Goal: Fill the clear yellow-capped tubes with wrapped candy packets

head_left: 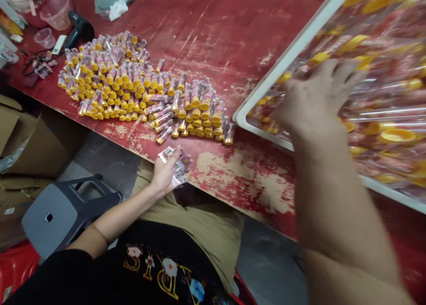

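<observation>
Tubes (pixel 382 96) fill the tray (pixel 266 81) at two o'clock, under our spread-open right hand (pixel 316 101); our left hand (pixel 166 172), at the desk (pixel 233 172) edge, grips labels (pixel 178 176).

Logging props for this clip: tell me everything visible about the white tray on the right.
The white tray looks like plastic, with a raised rim and a rounded near corner. It lies skewed on the worn red table, running off the picture's right edge. It is packed with clear tubes with yellow caps, lying mostly on their sides and blurred. The right hand is spread over the tubes near the corner. The tray sits apart from the stacked pile of tubes to its left.
</observation>
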Available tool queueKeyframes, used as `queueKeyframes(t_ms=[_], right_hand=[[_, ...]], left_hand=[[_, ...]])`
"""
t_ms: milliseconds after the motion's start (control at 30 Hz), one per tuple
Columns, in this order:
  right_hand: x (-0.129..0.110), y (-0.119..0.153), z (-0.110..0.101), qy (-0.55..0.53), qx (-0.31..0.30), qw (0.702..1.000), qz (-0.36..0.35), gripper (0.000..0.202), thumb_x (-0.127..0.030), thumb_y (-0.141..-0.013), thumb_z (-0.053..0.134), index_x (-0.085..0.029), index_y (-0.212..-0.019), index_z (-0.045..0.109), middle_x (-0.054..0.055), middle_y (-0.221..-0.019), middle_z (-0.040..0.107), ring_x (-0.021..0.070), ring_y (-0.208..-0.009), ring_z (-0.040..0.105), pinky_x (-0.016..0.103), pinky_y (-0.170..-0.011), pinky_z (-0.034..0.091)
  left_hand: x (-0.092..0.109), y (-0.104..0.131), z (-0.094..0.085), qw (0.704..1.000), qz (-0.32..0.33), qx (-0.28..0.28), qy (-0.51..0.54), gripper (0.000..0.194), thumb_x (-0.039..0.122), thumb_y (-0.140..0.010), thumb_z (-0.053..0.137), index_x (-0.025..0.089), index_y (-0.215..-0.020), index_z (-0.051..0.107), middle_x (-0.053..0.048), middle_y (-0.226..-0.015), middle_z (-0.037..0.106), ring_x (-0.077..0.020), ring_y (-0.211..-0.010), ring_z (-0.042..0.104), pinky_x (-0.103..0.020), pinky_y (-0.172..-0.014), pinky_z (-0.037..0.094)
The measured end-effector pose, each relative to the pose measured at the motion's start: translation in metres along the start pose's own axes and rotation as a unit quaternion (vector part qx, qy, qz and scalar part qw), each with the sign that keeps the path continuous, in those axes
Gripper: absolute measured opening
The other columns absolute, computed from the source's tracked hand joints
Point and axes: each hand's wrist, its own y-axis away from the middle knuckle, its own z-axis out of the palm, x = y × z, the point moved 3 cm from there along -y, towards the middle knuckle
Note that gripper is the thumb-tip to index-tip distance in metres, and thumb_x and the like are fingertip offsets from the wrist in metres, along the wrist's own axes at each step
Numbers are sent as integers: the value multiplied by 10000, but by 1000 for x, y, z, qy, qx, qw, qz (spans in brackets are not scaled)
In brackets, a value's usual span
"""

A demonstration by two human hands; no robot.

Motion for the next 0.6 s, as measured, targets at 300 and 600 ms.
queueKeyframes(t_ms=[300,600], right_hand=[[-18,130,0,-511,-74,851,-98,358,-474,-1012,577,-279,-1310,613,82,-1069,691,177,-896,661,346,-765,517],[-7,184,6,-390,9,916,-96,356,-479,-976,634,-231,-1226,684,84,-1045,706,199,-863,644,340,-771,516]], left_hand=[[-14,1,17,997,79,11,2,591,530,-549,1022,173,-821,638,48,-692,669,-101,-579,648,-247,-613,551],[-13,7,8,994,100,22,-35,534,449,-561,1033,162,-772,635,76,-634,616,-70,-519,563,-211,-533,481]])
